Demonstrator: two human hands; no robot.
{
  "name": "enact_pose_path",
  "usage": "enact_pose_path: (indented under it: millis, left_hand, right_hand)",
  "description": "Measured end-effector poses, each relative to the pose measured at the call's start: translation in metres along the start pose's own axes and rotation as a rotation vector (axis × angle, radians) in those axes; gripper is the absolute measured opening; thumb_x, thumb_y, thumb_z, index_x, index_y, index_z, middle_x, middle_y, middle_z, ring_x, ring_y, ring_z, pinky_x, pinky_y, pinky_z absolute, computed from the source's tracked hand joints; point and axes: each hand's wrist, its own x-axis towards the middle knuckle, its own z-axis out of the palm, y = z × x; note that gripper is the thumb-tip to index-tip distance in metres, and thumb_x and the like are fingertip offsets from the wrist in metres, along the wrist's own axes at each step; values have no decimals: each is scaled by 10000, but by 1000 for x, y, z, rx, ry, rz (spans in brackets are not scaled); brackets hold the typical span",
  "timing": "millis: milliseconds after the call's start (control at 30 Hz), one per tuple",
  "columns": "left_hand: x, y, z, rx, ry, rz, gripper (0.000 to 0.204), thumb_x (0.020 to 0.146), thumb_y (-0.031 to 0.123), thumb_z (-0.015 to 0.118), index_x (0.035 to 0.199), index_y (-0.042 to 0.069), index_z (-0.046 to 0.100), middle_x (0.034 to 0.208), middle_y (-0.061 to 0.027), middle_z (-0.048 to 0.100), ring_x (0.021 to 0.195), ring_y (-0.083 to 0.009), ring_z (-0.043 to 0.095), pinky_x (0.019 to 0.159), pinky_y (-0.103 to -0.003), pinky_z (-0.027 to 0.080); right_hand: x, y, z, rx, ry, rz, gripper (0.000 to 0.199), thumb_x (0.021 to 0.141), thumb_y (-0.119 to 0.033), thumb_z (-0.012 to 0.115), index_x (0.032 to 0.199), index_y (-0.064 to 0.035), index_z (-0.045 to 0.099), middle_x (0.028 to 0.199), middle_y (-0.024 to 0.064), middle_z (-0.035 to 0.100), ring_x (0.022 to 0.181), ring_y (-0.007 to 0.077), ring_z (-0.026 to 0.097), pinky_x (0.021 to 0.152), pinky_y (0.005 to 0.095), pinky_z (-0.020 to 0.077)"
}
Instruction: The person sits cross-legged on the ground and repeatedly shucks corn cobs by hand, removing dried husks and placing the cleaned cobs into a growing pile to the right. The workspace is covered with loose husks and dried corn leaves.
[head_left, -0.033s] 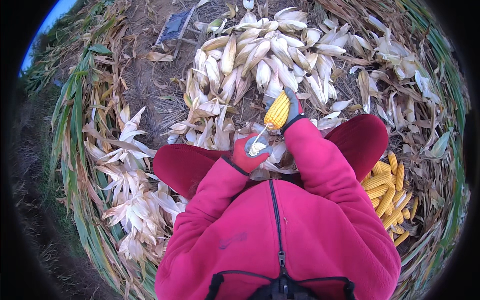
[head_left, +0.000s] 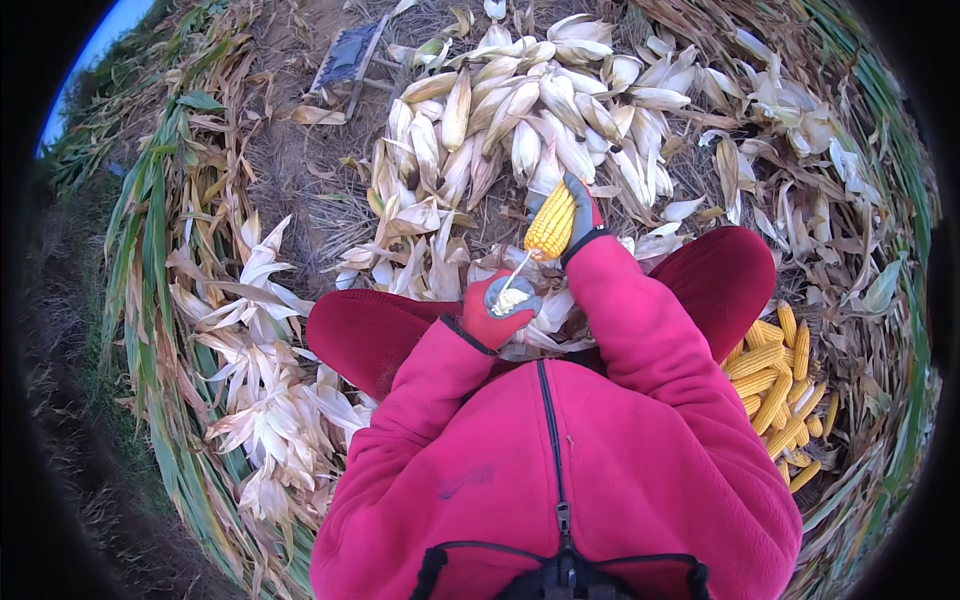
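Gloved in red and grey, my right hand [head_left: 583, 215] is closed round a bare yellow ear of corn [head_left: 551, 226], tilted with its lower end toward my lap. A thin pale strand runs from that end to the whitish husk [head_left: 511, 301] bunched in my left hand [head_left: 499, 308], whose fingers are wrapped round it. Both hands are above my crossed legs. Loose peeled husks [head_left: 430, 262] lie just beyond my left hand. A heap of ears still in their pale husks [head_left: 530, 110] spreads on the ground in front.
Bare yellow ears [head_left: 775, 385] are piled by my right knee. Discarded husks [head_left: 275, 420] lie heaped to my left. A small low stool [head_left: 350, 55] stands at the far left. Dry stalks and green leaves [head_left: 150, 250] ring the spot.
The ear of corn has shifted very slightly to the left, and the husk in my left hand has moved a touch with it. Both grips are the same.
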Motion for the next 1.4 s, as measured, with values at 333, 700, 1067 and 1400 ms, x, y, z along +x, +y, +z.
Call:
enact_pose_path:
  millis: [333, 700, 1067, 1400]
  left_hand:
    - [-41, 156, -58, 461, 819, 786, 143, 716, 54, 615, 824, -10, 547, 779, -113, 596, 693, -188, 558, 686, -309, 440]
    - [-116, 157, -163, 571, 1388, 626, 482, 784, 62, 635, 1216, -30, 443, 1202, -137, 488, 1109, -207, 473, 910, -321, 416]
    - [21, 110, -116, 463, 742, 473, 391, 728, 12, 674, 1096, -28, 549, 1095, -117, 572, 1045, -188, 527, 875, -309, 434]
    - [130, -7, -131, 301, 632, 84, 305, 760, 156, 695, 996, -3, 584, 897, -56, 613, 751, -110, 554, 700, -244, 450]
  right_hand:
    - [45, 0, -63, 151, 178, -177, 489, 816, -493, 508, 1035, -57, 483, 941, 195, 587, 769, 340, 601, 700, 484, 507]
    - [19, -20, -21, 354, 73, -35, 494, 834, -482, 448, 1109, -73, 485, 1047, 175, 585, 916, 343, 582, 841, 512, 448]
    - [-223, -221, 4, 766, -1142, -573, 231, 888, -229, 418, 863, -53, 565, 680, 14, 595, 601, 138, 607, 555, 279, 531]
    - [-183, -201, 1, 573, -720, -660, 402, 798, -190, 565, 1158, -20, 503, 800, -60, 512, 716, 69, 525, 660, 323, 434]
